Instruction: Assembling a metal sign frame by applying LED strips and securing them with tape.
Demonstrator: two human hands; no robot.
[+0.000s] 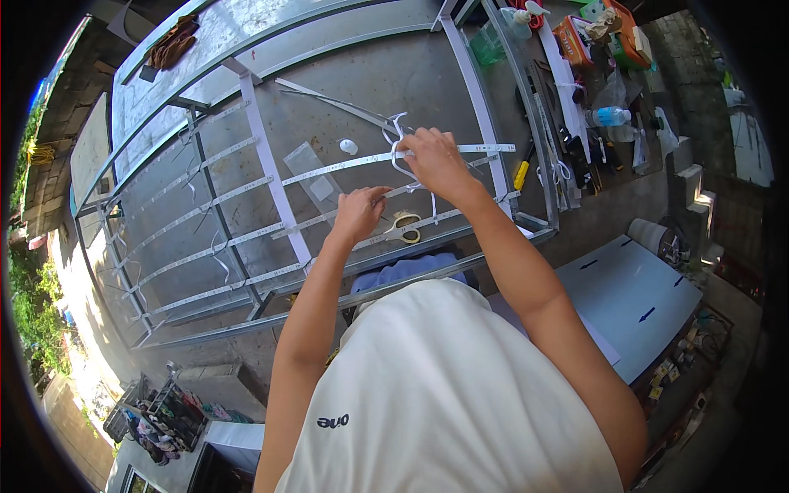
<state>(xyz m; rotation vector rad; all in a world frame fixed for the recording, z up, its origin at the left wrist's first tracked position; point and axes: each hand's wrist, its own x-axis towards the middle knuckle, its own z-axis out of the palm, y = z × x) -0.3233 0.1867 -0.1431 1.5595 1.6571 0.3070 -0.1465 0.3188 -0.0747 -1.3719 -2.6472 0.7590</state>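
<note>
Several narrow light strips with small dots run across a metal frame (542, 164). My right hand (436, 164) is closed in a pinch on a thin white wire (395, 144) beside the upper light strip (345, 167). That wire loops above and below the strip. To its left, my left hand (360, 215) has its fingers closed around a lower light strip (312, 220); the exact grip is partly hidden. A cream ring-shaped thing (408, 236) lies just right of this hand. Beyond it are a clear plastic bag (308, 168) and a small white round thing (348, 147).
White crossbars (261, 148) divide the frame. Loose metal strips (329, 100) lie behind my hands. A yellow-handled tool (522, 174), a water bottle (610, 117) and orange boxes (573, 41) are at the right. Brown gloves (173, 43) lie far left; a pale panel (625, 296) sits lower right.
</note>
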